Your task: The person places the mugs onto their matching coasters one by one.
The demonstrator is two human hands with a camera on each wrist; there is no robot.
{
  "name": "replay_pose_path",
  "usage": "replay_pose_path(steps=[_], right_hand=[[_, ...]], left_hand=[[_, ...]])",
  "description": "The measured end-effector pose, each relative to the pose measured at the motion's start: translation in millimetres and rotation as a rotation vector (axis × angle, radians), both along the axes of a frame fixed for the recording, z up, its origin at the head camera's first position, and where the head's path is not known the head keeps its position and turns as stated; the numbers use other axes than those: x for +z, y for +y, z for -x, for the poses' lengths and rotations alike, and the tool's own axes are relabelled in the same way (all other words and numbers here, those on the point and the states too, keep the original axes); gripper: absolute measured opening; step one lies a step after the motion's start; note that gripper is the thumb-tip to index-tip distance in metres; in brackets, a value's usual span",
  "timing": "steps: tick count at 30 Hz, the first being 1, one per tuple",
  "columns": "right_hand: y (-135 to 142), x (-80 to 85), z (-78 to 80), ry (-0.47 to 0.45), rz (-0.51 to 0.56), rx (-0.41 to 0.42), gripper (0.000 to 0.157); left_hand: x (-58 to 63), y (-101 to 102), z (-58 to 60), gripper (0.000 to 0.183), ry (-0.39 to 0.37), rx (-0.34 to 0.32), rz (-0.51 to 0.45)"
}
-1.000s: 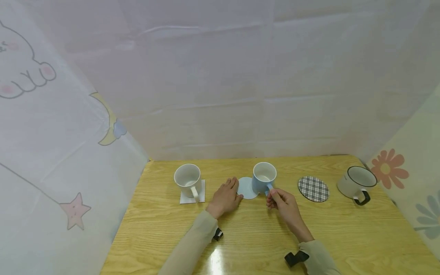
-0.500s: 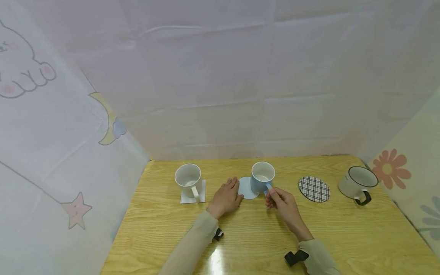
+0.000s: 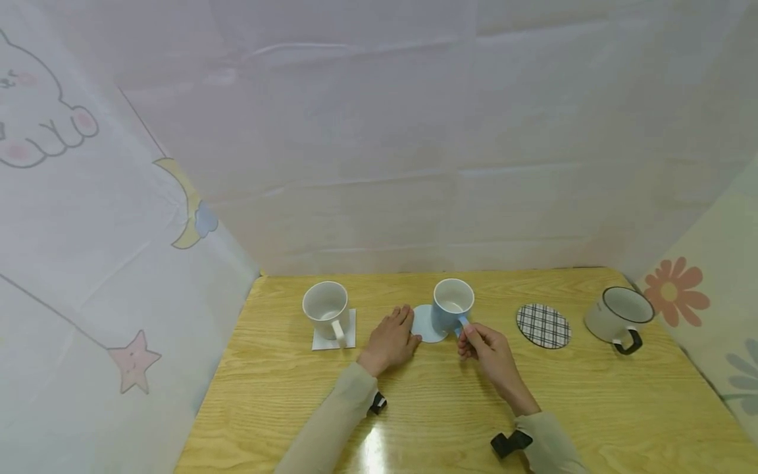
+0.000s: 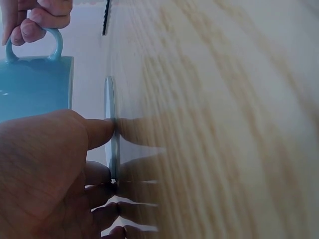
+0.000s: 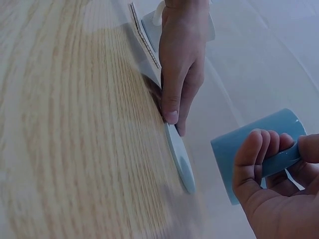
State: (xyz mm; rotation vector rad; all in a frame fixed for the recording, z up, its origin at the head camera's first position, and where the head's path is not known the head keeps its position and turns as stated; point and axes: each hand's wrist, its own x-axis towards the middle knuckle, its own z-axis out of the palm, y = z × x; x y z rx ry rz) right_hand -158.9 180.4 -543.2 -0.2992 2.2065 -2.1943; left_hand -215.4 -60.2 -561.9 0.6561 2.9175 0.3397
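Note:
My right hand (image 3: 488, 355) grips the handle of a light blue mug (image 5: 259, 129), white inside. Both wrist views show a gap between the mug's base and the round pale blue coaster (image 3: 428, 324) on the table. From above, the mug overlaps the coaster's right part. My left hand (image 3: 391, 341) lies low at the table just left of that coaster, fingers extended, with the thumb (image 4: 99, 132) touching its edge. Left of this hand, a white mug (image 3: 326, 309) stands on a square white coaster (image 3: 320, 343).
To the right lies a round black-and-white plaid coaster (image 3: 543, 326). Beyond it, a white enamel mug (image 3: 616, 316) with a dark rim and black handle stands on the wooden table (image 3: 450, 421). Printed cloth walls (image 3: 379, 197) rise behind and on both sides.
The blue mug has shifted slightly left over the coaster with my right hand still on its handle. My left hand has stayed at the coaster; the head view has shifted slightly.

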Motion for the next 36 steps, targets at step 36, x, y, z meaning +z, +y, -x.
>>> replay_pose_path(steps=[36], right_hand=[[-4.1, 1.9, 1.4, -0.011, 0.019, 0.015, 0.05]], left_hand=[[3.8, -0.4, -1.6, 0.068, -0.011, -0.002, 0.016]])
